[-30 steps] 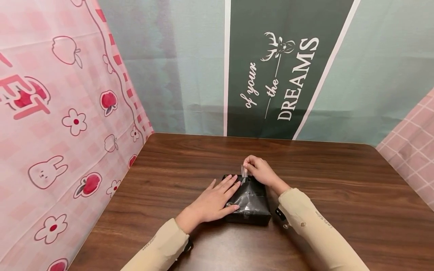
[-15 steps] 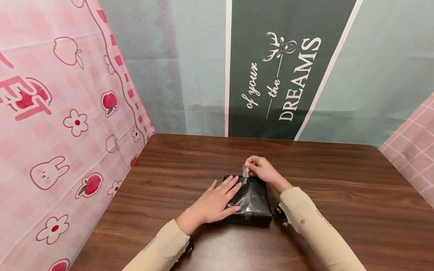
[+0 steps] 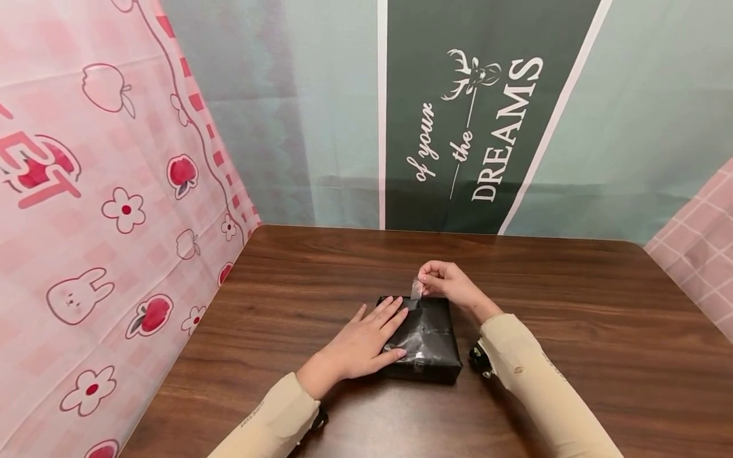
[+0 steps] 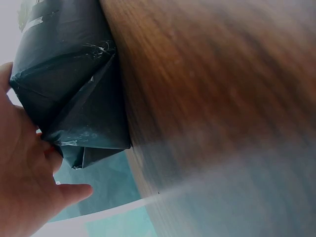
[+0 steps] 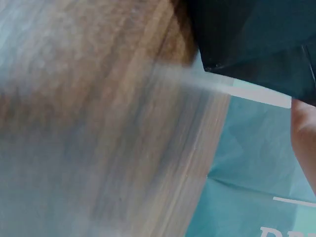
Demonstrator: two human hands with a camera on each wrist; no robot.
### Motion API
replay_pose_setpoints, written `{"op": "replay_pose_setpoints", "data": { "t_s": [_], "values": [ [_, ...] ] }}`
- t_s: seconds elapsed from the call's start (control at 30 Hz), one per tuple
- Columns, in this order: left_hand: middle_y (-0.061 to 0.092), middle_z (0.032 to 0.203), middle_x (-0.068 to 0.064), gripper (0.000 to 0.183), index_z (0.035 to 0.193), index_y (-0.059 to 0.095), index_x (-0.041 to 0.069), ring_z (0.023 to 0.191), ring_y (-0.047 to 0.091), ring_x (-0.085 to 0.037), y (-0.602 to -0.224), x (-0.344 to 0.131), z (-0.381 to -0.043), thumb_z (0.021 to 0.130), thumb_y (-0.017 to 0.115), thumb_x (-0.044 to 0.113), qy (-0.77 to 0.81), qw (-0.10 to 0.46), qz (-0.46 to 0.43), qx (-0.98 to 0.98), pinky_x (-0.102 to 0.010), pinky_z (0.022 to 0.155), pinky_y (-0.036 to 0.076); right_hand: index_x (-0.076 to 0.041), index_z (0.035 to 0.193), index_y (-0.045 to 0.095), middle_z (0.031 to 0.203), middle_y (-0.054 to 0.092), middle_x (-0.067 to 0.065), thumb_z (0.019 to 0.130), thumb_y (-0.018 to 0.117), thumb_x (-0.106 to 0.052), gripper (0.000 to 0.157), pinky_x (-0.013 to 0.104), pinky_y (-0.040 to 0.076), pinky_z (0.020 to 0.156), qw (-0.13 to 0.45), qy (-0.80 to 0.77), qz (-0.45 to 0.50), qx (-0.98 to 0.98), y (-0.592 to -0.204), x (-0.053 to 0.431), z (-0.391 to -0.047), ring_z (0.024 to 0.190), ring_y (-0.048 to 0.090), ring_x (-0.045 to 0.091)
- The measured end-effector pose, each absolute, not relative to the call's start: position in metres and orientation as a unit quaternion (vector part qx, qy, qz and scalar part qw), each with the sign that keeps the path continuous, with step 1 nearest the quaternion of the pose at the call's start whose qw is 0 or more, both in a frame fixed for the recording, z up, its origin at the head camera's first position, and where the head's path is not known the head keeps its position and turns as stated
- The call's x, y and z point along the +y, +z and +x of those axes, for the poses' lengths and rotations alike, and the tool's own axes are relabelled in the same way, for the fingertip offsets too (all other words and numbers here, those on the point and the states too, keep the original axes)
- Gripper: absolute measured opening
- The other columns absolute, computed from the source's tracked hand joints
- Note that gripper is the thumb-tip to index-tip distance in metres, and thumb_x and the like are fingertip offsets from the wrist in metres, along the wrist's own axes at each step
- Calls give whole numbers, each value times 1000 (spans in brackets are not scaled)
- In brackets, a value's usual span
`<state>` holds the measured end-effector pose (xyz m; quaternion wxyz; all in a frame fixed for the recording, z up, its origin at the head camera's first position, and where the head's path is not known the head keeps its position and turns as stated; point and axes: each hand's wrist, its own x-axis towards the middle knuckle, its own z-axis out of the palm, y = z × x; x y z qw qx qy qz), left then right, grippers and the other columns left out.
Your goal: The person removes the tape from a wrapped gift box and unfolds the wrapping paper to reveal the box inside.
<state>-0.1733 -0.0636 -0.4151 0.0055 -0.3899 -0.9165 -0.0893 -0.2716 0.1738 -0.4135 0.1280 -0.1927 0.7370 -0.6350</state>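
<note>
A box wrapped in glossy black paper [image 3: 432,327] sits on the wooden table; its folded end flaps show in the left wrist view. My left hand [image 3: 357,343] lies spread across the box's left part, fingers straight, pressing on its top. At the far edge of the box, my right hand [image 3: 449,283] pinches a short strip of clear tape [image 3: 416,289] between thumb and index finger. The strip stands up from the box top, its lower end at the black wrapping. In the right wrist view only a corner of the black box and part of a finger [image 5: 303,128] show.
The brown wood-grain table [image 3: 298,267] extends around the box on all sides. Behind it hangs a green curtain [image 3: 338,127] with white lettering and a deer head. A pink printed cloth [image 3: 143,267] borders the left side, a pink checked one [image 3: 704,254] the right.
My right hand has shifted slightly to the right, drawing the tape strip with it so that it leans that way. My left hand stays in place on the box.
</note>
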Motion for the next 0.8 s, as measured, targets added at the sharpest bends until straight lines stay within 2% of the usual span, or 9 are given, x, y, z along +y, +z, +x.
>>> {"op": "replay_pose_setpoints", "data": {
  "t_s": [0.27,0.8],
  "values": [
    [11,158,-2,68,152,19,14,144,6,-17,-415,-63,-173,98,33,53,-88,5,-391,-916,-52,108,25,13,94,49,73,57,3,97,48,0,13,21,49,61,112,-610,-210,756,-416,165,-271,65,56,7],
    [10,158,-2,68,152,20,14,144,5,-16,-415,-64,-172,99,32,53,-82,4,-394,-915,-51,108,25,11,93,51,71,56,4,96,46,4,9,23,50,61,100,-595,-149,783,-420,164,-280,64,55,10]
  ]
}}
